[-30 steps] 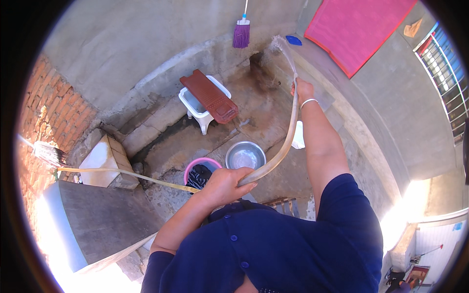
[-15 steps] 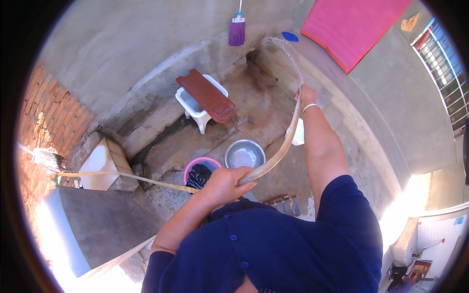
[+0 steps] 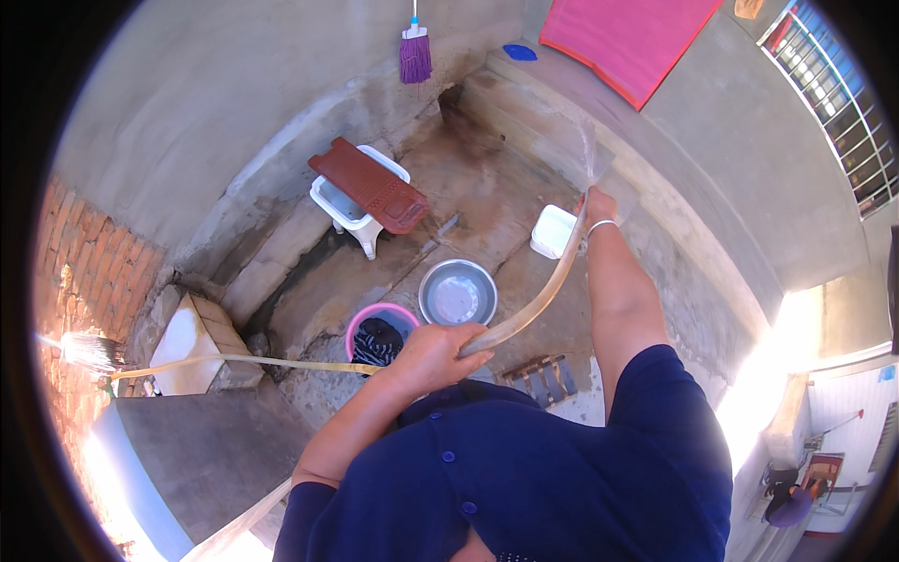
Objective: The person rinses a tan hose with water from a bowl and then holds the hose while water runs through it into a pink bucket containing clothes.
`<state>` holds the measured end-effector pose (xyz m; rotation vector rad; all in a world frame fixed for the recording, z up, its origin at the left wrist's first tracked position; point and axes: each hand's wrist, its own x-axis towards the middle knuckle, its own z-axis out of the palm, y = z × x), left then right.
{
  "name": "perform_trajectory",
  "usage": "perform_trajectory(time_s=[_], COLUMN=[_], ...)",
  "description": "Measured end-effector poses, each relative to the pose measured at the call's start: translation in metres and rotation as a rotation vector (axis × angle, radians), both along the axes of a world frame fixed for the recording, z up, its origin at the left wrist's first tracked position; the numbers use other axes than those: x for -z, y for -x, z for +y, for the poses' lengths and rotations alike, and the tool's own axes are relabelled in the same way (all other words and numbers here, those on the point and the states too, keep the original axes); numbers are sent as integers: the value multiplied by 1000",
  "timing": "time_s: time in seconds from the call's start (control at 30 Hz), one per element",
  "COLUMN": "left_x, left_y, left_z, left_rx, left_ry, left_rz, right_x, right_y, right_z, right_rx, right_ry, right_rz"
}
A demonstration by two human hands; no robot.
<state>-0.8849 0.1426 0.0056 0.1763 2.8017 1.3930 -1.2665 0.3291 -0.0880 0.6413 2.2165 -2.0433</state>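
Two bare hands on one hose; single view, head.

Left hand [image 3: 435, 356]: in front of the torso, just beside the near side of the pink basin [image 3: 353, 328] as seen from above. Fingers curled round the hose [image 3: 538, 304], thumb laid along its top, no gap seen.

Right hand [image 3: 602, 204]: arm stretched well forward, near the right edge of the floor [image 3: 496, 211]. Fingers wrapped about the hose close to its outlet; fingertips partly hidden, so exact grip on the far side cannot be told. White bracelet [image 3: 602, 224] on the wrist.

Hose position: held up over the floor. Behind the left hand it runs off leftward, past the pink basin, toward the brick wall [image 3: 103, 272]. Ahead of that hand it bows forward and right, long axis rising to the right hand. Outlet faces away from the body; right hand much the nearer to it. Water [image 3: 587, 145] leaves it toward the ledge [image 3: 543, 117] along the floor's right edge; landing spot unclear.

Around: white tub [image 3: 552, 231] just left of the right hand. Metal basin [image 3: 423, 309] between the hands' reach and the brown board [image 3: 368, 184], which lies across a white stand [image 3: 370, 245] near the floor's far-left edge. Dark cloth [image 3: 376, 342] in the pink basin.
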Motion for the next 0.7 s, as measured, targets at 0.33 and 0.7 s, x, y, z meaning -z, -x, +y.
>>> perform_trajectory(time_s=[0.33,0.7], left_x=[-4,-10], left_y=[-14,-60], left_z=[-2,-38], left_rx=[109,26], left_ry=[-8,-25], left_rz=[-34,-85], right_x=[25,56], right_y=[-21,-74], right_z=[-45,-68], right_rx=[-382,-328], right_ry=[-97,-75], right_rz=[-18,-143])
